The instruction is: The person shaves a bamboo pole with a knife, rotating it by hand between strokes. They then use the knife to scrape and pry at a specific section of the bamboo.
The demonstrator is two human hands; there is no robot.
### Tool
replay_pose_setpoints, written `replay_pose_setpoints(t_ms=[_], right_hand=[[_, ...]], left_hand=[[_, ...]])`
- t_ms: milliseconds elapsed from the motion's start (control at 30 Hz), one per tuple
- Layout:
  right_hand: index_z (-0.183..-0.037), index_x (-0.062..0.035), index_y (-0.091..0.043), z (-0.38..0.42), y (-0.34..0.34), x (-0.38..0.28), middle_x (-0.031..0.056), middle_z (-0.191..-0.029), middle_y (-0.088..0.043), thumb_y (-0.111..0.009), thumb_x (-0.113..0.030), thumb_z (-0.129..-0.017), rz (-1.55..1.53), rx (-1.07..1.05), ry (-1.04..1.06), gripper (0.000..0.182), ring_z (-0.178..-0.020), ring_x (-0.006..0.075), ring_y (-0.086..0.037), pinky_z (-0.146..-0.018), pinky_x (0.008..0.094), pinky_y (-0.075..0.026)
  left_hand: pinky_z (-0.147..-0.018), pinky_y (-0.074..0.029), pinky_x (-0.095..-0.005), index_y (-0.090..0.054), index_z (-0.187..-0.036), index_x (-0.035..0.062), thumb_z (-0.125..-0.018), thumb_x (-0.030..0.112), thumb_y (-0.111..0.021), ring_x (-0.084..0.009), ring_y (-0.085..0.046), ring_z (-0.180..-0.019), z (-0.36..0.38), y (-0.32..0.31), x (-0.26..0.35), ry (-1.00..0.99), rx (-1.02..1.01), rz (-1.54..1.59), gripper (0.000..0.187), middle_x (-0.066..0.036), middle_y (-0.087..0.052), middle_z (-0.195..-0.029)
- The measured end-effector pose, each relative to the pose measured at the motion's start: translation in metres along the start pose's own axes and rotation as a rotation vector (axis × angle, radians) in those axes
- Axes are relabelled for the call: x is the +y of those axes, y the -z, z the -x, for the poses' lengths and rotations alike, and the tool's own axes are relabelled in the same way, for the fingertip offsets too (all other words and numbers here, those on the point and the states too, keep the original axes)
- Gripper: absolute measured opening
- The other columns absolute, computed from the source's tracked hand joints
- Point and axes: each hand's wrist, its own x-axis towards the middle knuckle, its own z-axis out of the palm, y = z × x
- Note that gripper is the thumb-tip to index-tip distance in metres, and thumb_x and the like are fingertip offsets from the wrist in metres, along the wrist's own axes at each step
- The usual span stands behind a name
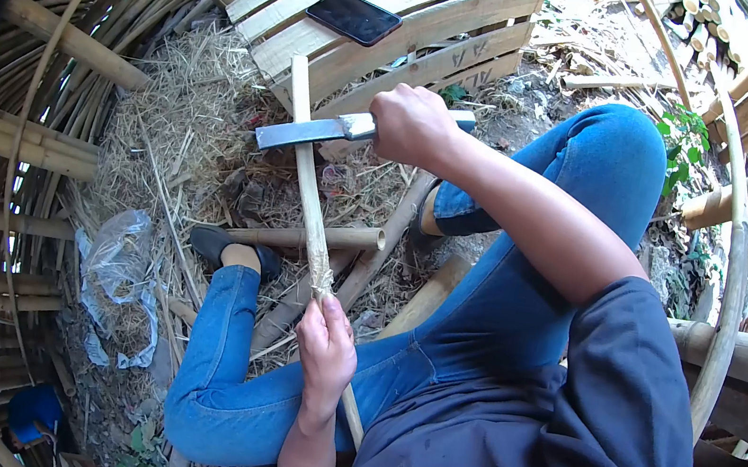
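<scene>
My left hand (326, 346) is closed around a long pale bamboo strip (310, 188) near its lower part. The strip slants away from me, and its lower end passes over my leg toward my lap. Just beyond my left fingers, frayed, curled fibres cling to the strip. My right hand (413, 126) grips a large knife (295, 135), whose wide grey blade crosses over the upper part of the strip. A light wrapping shows where blade meets handle, and the handle's end sticks out past my fist.
A wooden slatted crate (368, 5) stands ahead with a black phone (354, 18) on it. Cut bamboo pieces (307, 236) and shavings cover the ground around my feet. A clear plastic bag (120, 260) lies at left. Bamboo poles (80, 44) frame both sides.
</scene>
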Motion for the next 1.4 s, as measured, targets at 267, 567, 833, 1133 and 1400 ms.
replay_pose_setpoints(t_ms=[267,567,833,1133,1400], right_hand=[[-0.081,-0.0013,-0.074,-0.027,0.056,0.016,0.0228,-0.083,-0.072,-0.066,-0.014,-0.073,0.038,0.115,-0.012,0.017,-0.080,0.0393,-0.072,-0.079,0.0455,-0.059],[-0.076,-0.0049,-0.070,-0.046,0.088,-0.012,0.0144,-0.069,-0.067,-0.074,-0.038,-0.082,0.158,-0.271,0.414,0.034,-0.067,0.0341,-0.069,-0.065,0.0452,-0.056],[-0.083,-0.0035,-0.070,-0.052,0.032,-0.030,0.0157,-0.073,-0.070,-0.074,-0.029,-0.079,0.337,-0.375,0.734,0.026,-0.071,0.0343,-0.072,-0.064,0.0448,-0.058],[-0.084,-0.0012,-0.068,-0.043,0.067,-0.075,0.0159,-0.072,-0.069,-0.073,-0.029,-0.082,0.364,-0.506,0.731,0.028,-0.072,0.0354,-0.071,-0.063,0.0462,-0.057],[-0.093,-0.0023,-0.062,-0.048,0.035,-0.109,0.0157,-0.067,-0.066,-0.070,-0.034,-0.086,0.291,-0.393,0.771,0.034,-0.067,0.0382,-0.070,-0.063,0.0485,-0.056]], left_hand=[[-0.042,-0.032,-0.0242,-0.049,-0.084,0.0046,-0.111,0.027,-0.041,-0.0047,-0.041,-0.047,0.005,0.000,0.007,0.109,-0.106,0.282,0.036,0.002,-0.044,-0.059],[-0.038,-0.020,-0.0215,-0.039,-0.082,0.0127,-0.111,0.039,-0.037,-0.0021,-0.027,-0.044,-0.020,0.013,0.006,0.277,-0.186,0.586,0.039,0.006,-0.032,-0.060],[-0.037,-0.013,-0.0212,-0.040,-0.084,0.0143,-0.110,0.042,-0.039,-0.0015,-0.021,-0.044,-0.028,0.021,-0.007,0.333,-0.226,0.728,0.038,0.007,-0.028,-0.060],[-0.040,-0.017,-0.0201,-0.039,-0.083,0.0153,-0.109,0.046,-0.041,-0.0013,-0.027,-0.047,-0.025,0.029,-0.007,0.311,-0.215,0.697,0.040,0.007,-0.031,-0.063],[-0.039,-0.022,-0.0204,-0.042,-0.082,0.0135,-0.109,0.045,-0.039,-0.0019,-0.030,-0.046,-0.022,0.046,-0.008,0.240,0.043,0.597,0.042,0.007,-0.033,-0.061]])
